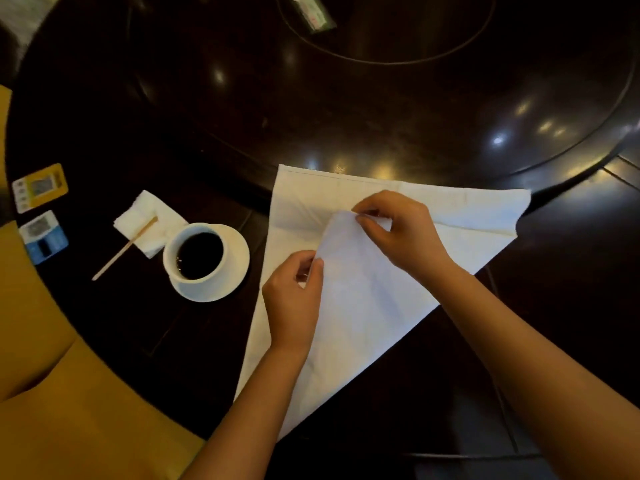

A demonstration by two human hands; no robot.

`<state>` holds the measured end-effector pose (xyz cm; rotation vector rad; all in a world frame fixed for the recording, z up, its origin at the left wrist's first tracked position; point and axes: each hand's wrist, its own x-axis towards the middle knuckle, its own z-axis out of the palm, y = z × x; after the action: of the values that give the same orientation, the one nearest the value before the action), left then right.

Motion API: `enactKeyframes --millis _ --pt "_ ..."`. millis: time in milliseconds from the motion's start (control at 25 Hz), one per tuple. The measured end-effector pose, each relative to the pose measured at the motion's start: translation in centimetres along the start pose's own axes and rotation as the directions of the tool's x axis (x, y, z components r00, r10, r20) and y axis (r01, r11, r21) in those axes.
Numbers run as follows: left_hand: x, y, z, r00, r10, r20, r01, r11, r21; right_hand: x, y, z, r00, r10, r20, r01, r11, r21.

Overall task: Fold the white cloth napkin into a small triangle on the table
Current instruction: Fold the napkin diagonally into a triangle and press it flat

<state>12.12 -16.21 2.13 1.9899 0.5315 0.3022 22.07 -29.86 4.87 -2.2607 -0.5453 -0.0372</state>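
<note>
The white cloth napkin (381,299) lies as a large triangle on the dark, glossy counter (346,116), its long point running toward the near edge and its hemmed top edge facing away. One corner is turned up over the middle. The left hand (294,299) has its grip pinched on the lifted fold's left edge, thumb and fingers closed on the cloth. The right hand (398,230) has its grip clamped on the fold's upper tip.

Just left of the napkin a white cup of black coffee (195,252) stands on a white saucer (235,268). Beyond it a crumpled paper tissue (145,216) carries the upper end of a wooden stirrer (123,249). Farther left, near the rim, lie a yellow card (40,187) and a blue card (43,239), each with a code too blurred to read.

A raised round turntable (381,64) fills the counter's far half, bright with ceiling-light glints. A small packet (313,12) on it is cut off by the top edge and hard to identify. A mustard-yellow upholstered seat (69,393) curves around the lower left.
</note>
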Motion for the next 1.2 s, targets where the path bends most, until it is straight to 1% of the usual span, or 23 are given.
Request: enactKeyframes --millis 160,320,440,520,600,640,720,760,800,840,880,920,960,1000,1040,1080,1120,1200 --pt "4.3 -1.1 -0.1 0.992 -0.061 -0.111 0.064 0.998 0.027 5.9 -1.1 2.4 0.998 -0.054 0.044 0.057 0.996 -0.071" --pt "7.7 -2.2 0.7 0.974 -0.136 -0.182 0.133 0.991 -0.028 10.4 -0.7 4.9 0.996 -0.023 0.086 0.033 0.993 -0.114" --pt "9.5 -3.2 1.5 0.963 -0.181 -0.201 0.174 0.983 -0.052 12.3 0.0 6.8 0.994 0.007 0.112 0.009 0.989 -0.145" --pt "10.0 -3.8 1.8 0.966 -0.189 -0.179 0.184 0.982 -0.042 13.1 0.6 7.8 0.986 0.042 0.159 -0.014 0.985 -0.174" --pt "9.8 -4.1 2.1 0.972 -0.151 -0.177 0.157 0.987 0.017 13.3 0.9 8.6 0.982 0.059 0.182 -0.017 0.974 -0.226" --pt "9.3 -4.1 2.3 0.975 -0.117 -0.19 0.129 0.99 0.055 13.1 1.0 8.8 0.986 0.053 0.158 -0.014 0.971 -0.239" --pt "7.3 -4.0 2.7 0.981 0.027 -0.194 0.006 0.986 0.168 11.8 1.3 8.5 0.999 -0.033 0.025 0.038 0.965 -0.261" --pt "5.9 -4.0 2.9 0.982 0.13 -0.137 -0.09 0.959 0.267 10.4 1.5 8.1 0.994 -0.1 -0.043 0.084 0.956 -0.28" --pt "4.2 -4.2 3.2 0.975 0.222 -0.027 -0.195 0.903 0.383 8.5 1.9 7.5 0.982 -0.169 -0.084 0.137 0.944 -0.3" --pt "2.5 -4.7 3.6 0.957 0.272 0.104 -0.288 0.827 0.483 6.0 2.4 6.9 0.971 -0.227 -0.074 0.192 0.927 -0.323" --pt "1.0 -5.5 3.9 0.934 0.277 0.226 -0.357 0.749 0.559 3.2 3.2 6.4 0.96 -0.28 -0.022 0.255 0.9 -0.354" --pt "-0.3 -6.4 4.2 0.912 0.255 0.322 -0.406 0.678 0.613 0.3 4.1 6.0 0.948 -0.312 0.063 0.312 0.87 -0.383" --pt "-1.3 -7.3 4.3 0.894 0.222 0.389 -0.437 0.625 0.647 -2.3 5.0 5.7 0.937 -0.307 0.164 0.348 0.847 -0.402" --pt "-1.9 -8.1 4.5 0.88 0.194 0.434 -0.458 0.591 0.665 -4.3 5.8 5.6 0.928 -0.262 0.264 0.355 0.837 -0.417" --pt "-2.2 -8.6 4.5 0.868 0.172 0.465 -0.474 0.565 0.676 -5.9 6.5 5.5 0.922 -0.189 0.339 0.332 0.835 -0.438" --pt "-2.3 -8.7 4.5 0.858 0.157 0.489 -0.488 0.545 0.682 -6.8 7.1 5.5 0.92 -0.105 0.377 0.288 0.835 -0.469" --pt "-2.3 -8.7 4.4 0.847 0.15 0.51 -0.504 0.53 0.682 -7.5 7.4 5.6 0.922 -0.029 0.385 0.237 0.83 -0.505" --pt "-2.2 -8.6 4.2 0.826 0.153 0.543 -0.538 0.506 0.675 -8.3 7.6 5.7 0.925 0.062 0.375 0.173 0.808 -0.563"
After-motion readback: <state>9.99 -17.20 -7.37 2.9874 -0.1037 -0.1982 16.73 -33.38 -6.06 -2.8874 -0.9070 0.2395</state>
